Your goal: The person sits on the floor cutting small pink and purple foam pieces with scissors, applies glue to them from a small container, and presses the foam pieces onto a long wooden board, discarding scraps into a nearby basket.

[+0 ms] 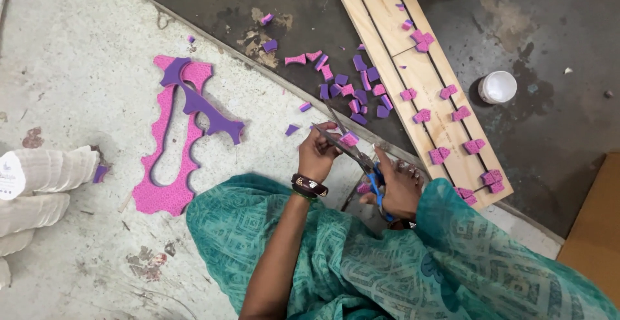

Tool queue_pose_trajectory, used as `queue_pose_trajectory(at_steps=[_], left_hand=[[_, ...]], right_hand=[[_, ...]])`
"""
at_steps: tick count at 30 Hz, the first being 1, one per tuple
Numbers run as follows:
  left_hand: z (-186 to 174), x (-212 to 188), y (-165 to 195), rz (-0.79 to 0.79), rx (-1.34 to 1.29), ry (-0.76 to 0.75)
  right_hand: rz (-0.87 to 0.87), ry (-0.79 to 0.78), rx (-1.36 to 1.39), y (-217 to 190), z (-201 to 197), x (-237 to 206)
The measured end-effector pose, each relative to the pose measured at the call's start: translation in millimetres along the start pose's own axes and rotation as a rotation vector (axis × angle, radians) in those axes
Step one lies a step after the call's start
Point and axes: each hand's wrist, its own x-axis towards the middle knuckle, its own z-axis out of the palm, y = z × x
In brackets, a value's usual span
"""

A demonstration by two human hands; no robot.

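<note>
A small pink foam piece is pinched betw. thumb & fingers of the left hand, closed tight on it, right at the scissor blades. Scissors w/ blue handles are gripped by the right hand, fingers threaded thru the loops & curled shut; blades are slightly parted around the piece's edge. Just beyond the fingers, loose pink & purple offcuts are scattered on the dark floor. Further right, a wooden board is laid w/ cut pink pieces in rows; a white round lid sits past it. Well left of the left hand, a large pink foam sheet w/ cutout holes & a purple strip on top lies on the pale slab.
</note>
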Motion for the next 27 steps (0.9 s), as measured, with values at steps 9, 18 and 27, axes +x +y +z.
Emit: queue_pose_trajectory(at_steps=[9, 18, 27], left_hand=[[-34.5, 15.6, -73.9, -0.104, -0.379, -0.038], [-47.2, 21.0, -99.4, -0.109, -0.275, -0.063], [-50.9, 9.0, -112.1, -0.172, -0.257, -0.030]], right_hand=[[-0.017, 0.220, -0.084, -8.9, 9.9, -5.2], [-0.083, 0.228, -0.059, -10.2, 3.9, -8.6], [0.013, 0.033, -0.151, -33.2, -15.4, -11.8]])
